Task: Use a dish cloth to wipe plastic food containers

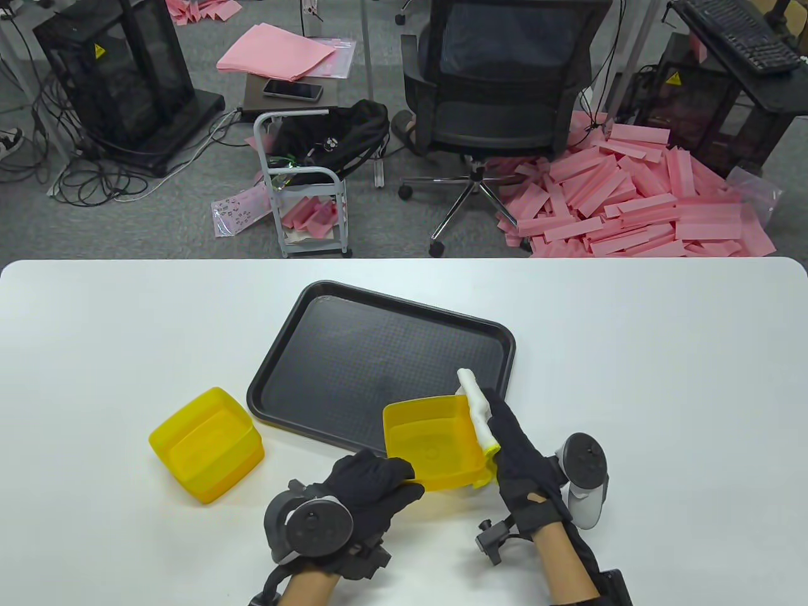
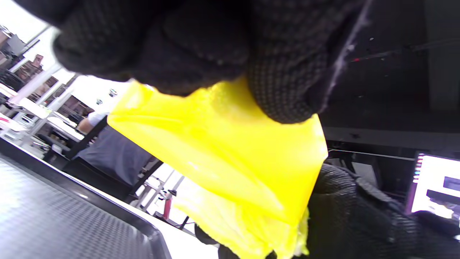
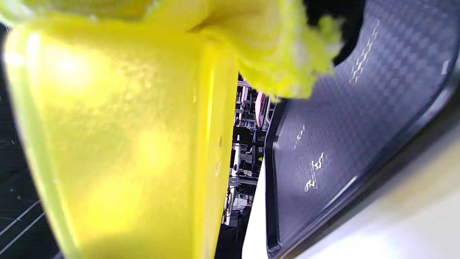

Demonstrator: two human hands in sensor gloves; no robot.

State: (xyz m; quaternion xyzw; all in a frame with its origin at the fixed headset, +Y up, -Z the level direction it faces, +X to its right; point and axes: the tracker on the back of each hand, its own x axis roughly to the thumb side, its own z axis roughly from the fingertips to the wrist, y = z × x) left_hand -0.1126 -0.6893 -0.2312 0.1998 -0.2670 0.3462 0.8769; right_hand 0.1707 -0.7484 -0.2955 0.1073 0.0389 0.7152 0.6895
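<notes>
Left hand (image 1: 369, 483) grips tub (image 1: 432, 451) rim (light, thin, slippery); right hand (image 1: 521, 464) presses soft cloth (image 1: 478, 410) against wall.

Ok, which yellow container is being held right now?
The right-hand container, gripped by the left hand over the tray's near edge; the other container sits alone on the table.

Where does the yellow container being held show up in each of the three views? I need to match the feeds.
Table view: held container at lower centre, over the tray's near edge, between left hand and right hand.
Left wrist view: container fills the centre, under the gloved fingers.
Right wrist view: container fills the left half.
Shared landmark: black tray.
</notes>
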